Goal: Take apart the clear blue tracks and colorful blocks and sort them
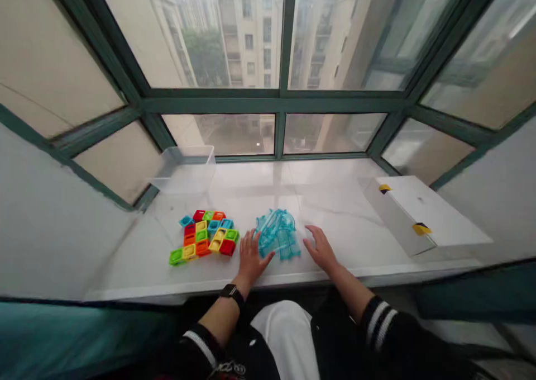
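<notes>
A heap of see-through blue plastic pieces (278, 232) lies on the white sill between my two hands. At its left edge is my left hand (251, 257), fingers spread, with the fingertips close to or touching the heap. My right hand (321, 250) rests just right of the heap, fingers apart and nothing in it. Left of my left hand, several square plastic pieces (201, 234) in red, orange, yellow, green and blue lie close together in a loose cluster.
Behind the coloured pieces stands a clear plastic bin (184, 170) by the window. A white box (427, 212) with yellow and black tabs sits at the right. The white sill (335, 195) runs up to the green window frame (280, 101).
</notes>
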`<state>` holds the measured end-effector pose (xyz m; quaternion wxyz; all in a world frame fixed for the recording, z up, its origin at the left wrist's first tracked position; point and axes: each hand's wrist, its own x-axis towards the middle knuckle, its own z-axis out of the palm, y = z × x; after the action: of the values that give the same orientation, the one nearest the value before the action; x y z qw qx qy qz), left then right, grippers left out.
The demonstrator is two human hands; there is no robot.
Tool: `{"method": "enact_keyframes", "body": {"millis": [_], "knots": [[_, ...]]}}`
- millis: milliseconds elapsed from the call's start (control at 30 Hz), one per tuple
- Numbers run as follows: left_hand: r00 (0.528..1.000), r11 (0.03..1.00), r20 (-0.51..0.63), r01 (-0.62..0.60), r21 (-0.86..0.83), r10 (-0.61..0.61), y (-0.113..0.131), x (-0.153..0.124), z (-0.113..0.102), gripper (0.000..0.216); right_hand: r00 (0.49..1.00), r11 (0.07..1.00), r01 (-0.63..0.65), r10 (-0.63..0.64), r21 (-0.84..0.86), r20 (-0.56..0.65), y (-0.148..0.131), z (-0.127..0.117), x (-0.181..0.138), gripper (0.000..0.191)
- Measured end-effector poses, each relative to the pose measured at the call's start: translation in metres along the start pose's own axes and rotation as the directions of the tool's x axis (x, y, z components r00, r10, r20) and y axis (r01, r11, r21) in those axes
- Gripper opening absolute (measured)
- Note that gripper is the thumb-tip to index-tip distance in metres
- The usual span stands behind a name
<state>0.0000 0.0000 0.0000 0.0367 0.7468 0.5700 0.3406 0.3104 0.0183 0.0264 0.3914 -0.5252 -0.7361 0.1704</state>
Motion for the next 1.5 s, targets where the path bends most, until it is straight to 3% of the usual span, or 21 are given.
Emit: {"method": "enact_keyframes", "body": {"millis": [167,400,700,900,1000,1133,1300,1500], "knots": [[0.999,0.999,0.045,0.023,-0.035,-0.022,0.003,0.001,-0.003,0.08,0.992,0.989,-0.126,0.123,0.074,0.039,-0.014,0.045,0.043,0.055],[0.996,0.988,0.063,0.069,-0.138,-0.061,0.002,0.004,-0.004,0.054,0.984,0.976,-0.175,0.176,0.131,0.007,-0.014,0.072,0.043,0.048],[0.993,0.987,-0.04,0.104,-0.123,-0.109,-0.001,0.005,-0.009,0.042,0.995,0.994,-0.095,0.094,0.063,0.019,-0.025,0.072,0.036,0.046],[0.994,0.994,-0.059,0.092,-0.056,-0.095,-0.001,0.005,-0.006,0.044,0.992,0.982,0.126,-0.123,-0.141,0.028,-0.058,0.059,0.045,0.051],[0.995,0.995,-0.046,0.089,-0.047,-0.092,-0.002,0.005,-0.004,0.039,0.976,0.96,0.212,-0.199,-0.181,0.091,-0.076,0.061,0.051,0.047],[0.996,0.995,-0.033,0.083,-0.051,-0.085,-0.004,0.006,-0.005,0.035,0.977,0.958,0.201,-0.181,-0.206,0.109,-0.084,0.07,0.056,0.029],[0.995,0.995,-0.05,0.085,-0.06,-0.088,-0.004,0.007,-0.004,0.029,0.982,0.979,0.178,-0.169,-0.104,0.089,-0.083,0.072,0.059,0.007],[0.992,0.991,-0.056,0.111,-0.074,-0.115,-0.004,0.008,-0.004,0.027,0.993,0.986,0.07,-0.083,0.15,0.079,-0.084,0.051,0.061,0.008]]}}
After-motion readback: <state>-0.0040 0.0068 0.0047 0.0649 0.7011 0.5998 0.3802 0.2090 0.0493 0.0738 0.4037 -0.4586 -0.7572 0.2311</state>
